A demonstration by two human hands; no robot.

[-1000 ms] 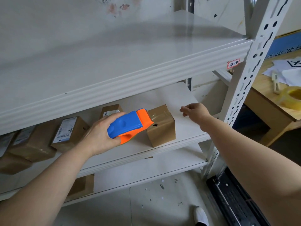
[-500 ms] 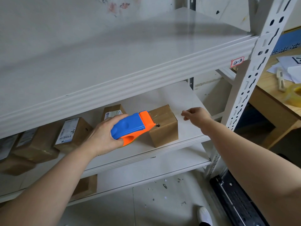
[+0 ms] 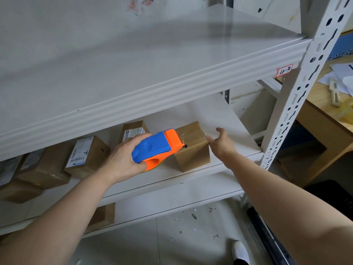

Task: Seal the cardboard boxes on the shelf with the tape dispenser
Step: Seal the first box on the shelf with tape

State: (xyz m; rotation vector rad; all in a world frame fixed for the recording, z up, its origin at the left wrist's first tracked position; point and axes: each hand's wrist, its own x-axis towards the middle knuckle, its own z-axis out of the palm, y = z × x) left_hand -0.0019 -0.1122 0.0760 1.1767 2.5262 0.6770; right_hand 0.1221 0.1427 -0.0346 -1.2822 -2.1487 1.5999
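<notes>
My left hand [image 3: 122, 159] grips a blue and orange tape dispenser [image 3: 155, 148] whose orange nose rests on the top left edge of a small cardboard box [image 3: 193, 152]. That box stands on the middle shelf [image 3: 219, 115], with clear tape showing across its top. My right hand [image 3: 221, 144] is at the box's right top edge, fingers spread and touching it. Further left on the same shelf lie a labelled box [image 3: 84, 153], another behind the dispenser [image 3: 131, 131], and several more boxes [image 3: 42, 169].
The white upper shelf [image 3: 152, 64] overhangs the boxes. A perforated white upright [image 3: 298, 88] stands to the right, with a wooden table [image 3: 324, 115] beyond it. One box [image 3: 103, 217] sits on the lowest shelf. Scraps litter the floor near a white shoe [image 3: 239, 250].
My right hand has moved left from the bare shelf to the box's right edge and spread its fingers. The dispenser has stayed at the box's top left edge.
</notes>
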